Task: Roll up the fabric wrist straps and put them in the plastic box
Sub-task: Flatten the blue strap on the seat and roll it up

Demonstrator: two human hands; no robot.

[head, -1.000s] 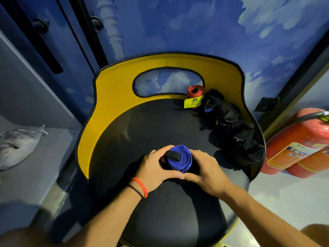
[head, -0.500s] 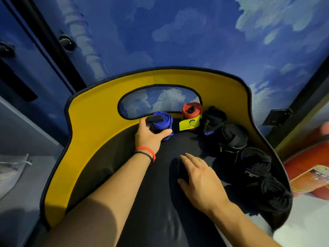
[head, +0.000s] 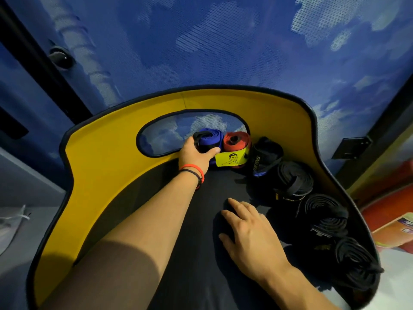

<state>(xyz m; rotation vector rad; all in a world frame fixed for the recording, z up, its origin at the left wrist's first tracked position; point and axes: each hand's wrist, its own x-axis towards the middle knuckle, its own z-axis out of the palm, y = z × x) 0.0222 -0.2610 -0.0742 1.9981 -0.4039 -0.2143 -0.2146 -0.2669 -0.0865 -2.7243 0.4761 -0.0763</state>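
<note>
My left hand (head: 196, 153) grips a rolled blue wrist strap (head: 211, 139) at the back of a chair seat (head: 178, 220), against the yellow backrest (head: 107, 153). The blue roll touches a rolled red strap (head: 237, 142) with a yellow tag (head: 231, 159). To its right, several rolled black straps (head: 290, 180) line the seat's right edge, one after another toward me. My right hand (head: 250, 233) rests flat on the black seat with fingers straight, holding nothing. No plastic box is in view.
The backrest has an oval cut-out (head: 178, 133). Behind the chair is a blue wall with painted clouds (head: 223, 41). A red fire extinguisher (head: 393, 211) lies at the right. A grey shelf with a clear bag (head: 9, 224) is at the left.
My left hand carried the blue roll from the seat's front to the back, beside the red roll. My right hand let go of it and now lies flat on the seat.
</note>
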